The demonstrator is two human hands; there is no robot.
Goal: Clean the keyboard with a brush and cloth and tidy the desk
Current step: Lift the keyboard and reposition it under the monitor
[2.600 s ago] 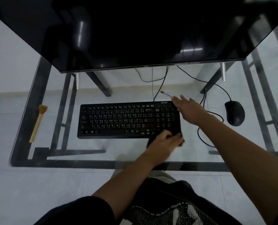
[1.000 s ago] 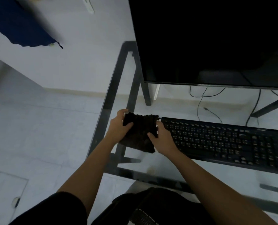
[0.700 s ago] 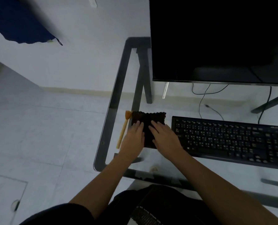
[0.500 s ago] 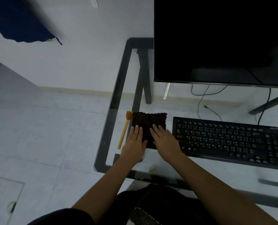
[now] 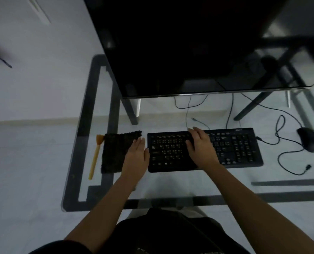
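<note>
Left hand (image 5: 137, 158) flat and released, fingers straight, resting on the right edge of the folded cloth (image 5: 115, 153), gripping nothing. Right hand (image 5: 201, 147) likewise released, palm down over the middle of the keyboard (image 5: 235, 149), fingertips at its far edge; contact with the keys likely, not certain. Brush (image 5: 95, 156) just beyond the cloth, left of the left hand, lying alongside it. Risk: shoving the keyboard on the slick glass desk (image 5: 170, 186), skewing it or snagging its lead. Risk too of a careless left-hand sweep pushing cloth into brush and rolling it toward the desk edge. Right of the right hand: mouse (image 5: 309, 142) well apart, looped cable (image 5: 278, 160) between it and the keyboard, loose plug end nearer the body. Beyond both hands: monitor (image 5: 189, 43), overhanging, probably limiting room for lifting.
</note>
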